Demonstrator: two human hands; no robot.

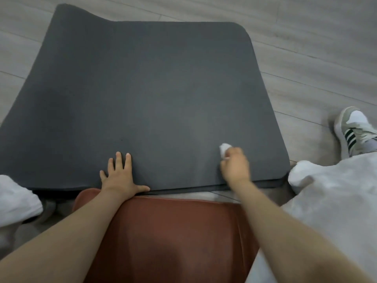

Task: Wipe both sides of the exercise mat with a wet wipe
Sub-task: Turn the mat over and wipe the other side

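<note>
No words, numbers or labels can be read anywhere. The only mark is a set of three dark stripes on the side of the sneaker (356, 130), beyond the right hand (235, 165).

Dark grey exercise mat (142, 94) lies seemingly doubled; crumpled white wet wipe (224, 149) atop.

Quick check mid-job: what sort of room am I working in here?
Probably a room at home, though that is a guess: grey wood-look plank flooring, a dark exercise mat laid on it, and a rust-coloured cushion that the person appears to sit on, a sneaker beside them.
</note>
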